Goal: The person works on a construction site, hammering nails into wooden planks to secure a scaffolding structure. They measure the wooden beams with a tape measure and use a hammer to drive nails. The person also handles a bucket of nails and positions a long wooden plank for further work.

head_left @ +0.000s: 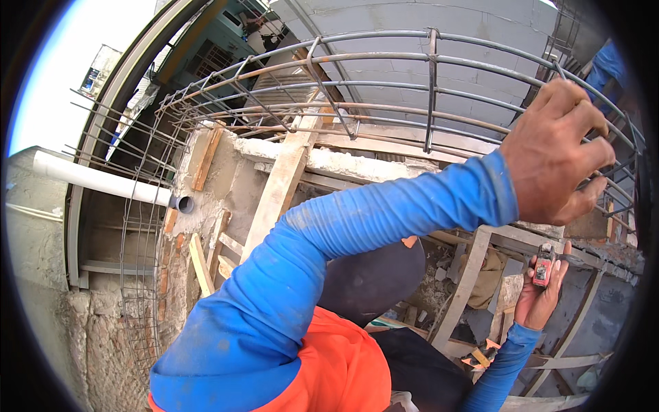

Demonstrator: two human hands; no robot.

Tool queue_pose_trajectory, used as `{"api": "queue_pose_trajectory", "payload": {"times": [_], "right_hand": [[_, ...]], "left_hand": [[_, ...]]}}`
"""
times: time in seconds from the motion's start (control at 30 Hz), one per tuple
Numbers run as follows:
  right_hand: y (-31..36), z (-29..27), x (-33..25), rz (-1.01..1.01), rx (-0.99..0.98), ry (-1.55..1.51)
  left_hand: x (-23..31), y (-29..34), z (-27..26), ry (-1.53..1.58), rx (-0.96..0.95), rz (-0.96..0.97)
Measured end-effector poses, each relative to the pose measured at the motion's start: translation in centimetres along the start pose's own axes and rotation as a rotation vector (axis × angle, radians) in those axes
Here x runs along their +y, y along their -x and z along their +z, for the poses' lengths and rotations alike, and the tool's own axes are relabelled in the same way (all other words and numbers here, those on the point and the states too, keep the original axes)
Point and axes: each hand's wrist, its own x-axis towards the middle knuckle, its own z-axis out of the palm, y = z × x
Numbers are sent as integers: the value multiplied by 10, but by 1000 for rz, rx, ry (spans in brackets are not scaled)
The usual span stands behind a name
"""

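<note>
- At the right of the frame, below mid-height, my right grip (537,303) is closed round a small red tool (541,268), which sits between my thumb and fingers.
- In the upper right, my left grip (559,154) has its fingers bent in front of a steel bar cage (431,89); I cannot tell whether they are clamped on a bar.
- Across the middle, my left arm's blue sleeve (398,206) reaches rightward.
- Along the top, the cage spans before a pale grey block wall (480,24).
- Left of centre, a wooden plank (283,182) slants up toward the cage; farther left is a white pipe (103,178).
- At lower right, timber framing (461,288) stands near my right grip.
</note>
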Motion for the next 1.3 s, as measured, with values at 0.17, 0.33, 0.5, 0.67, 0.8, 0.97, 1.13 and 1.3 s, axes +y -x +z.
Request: {"api": "queue_pose_trajectory", "payload": {"times": [0.17, 0.33, 0.5, 0.67, 0.8, 0.97, 1.13, 1.3], "right_hand": [[45, 82, -2, 33, -334, -75], [45, 100, 14, -395, -398, 896], [53, 115, 21, -636, -557, 1025], [22, 96, 24, -606, -813, 1362], [-5, 54, 37, -561, -868, 1708], [-12, 30, 43, -399, -872, 1596], [10, 128, 97, -519, -1006, 1566], [18, 157, 89, -437, -1040, 1777]], "left_hand": [[63, 102, -63, 604, -433, -1116], [75, 116, -90, 838, -260, -1548], [76, 127, -109, 1006, -191, -1449], [56, 164, -159, 1069, 79, -1422], [-11, 209, -290, 1049, 687, -1363], [-79, 267, -443, 611, 1290, -1164], [-27, 290, -297, 389, 1467, -1319], [-3, 293, -226, 571, 1466, -1398]]}}
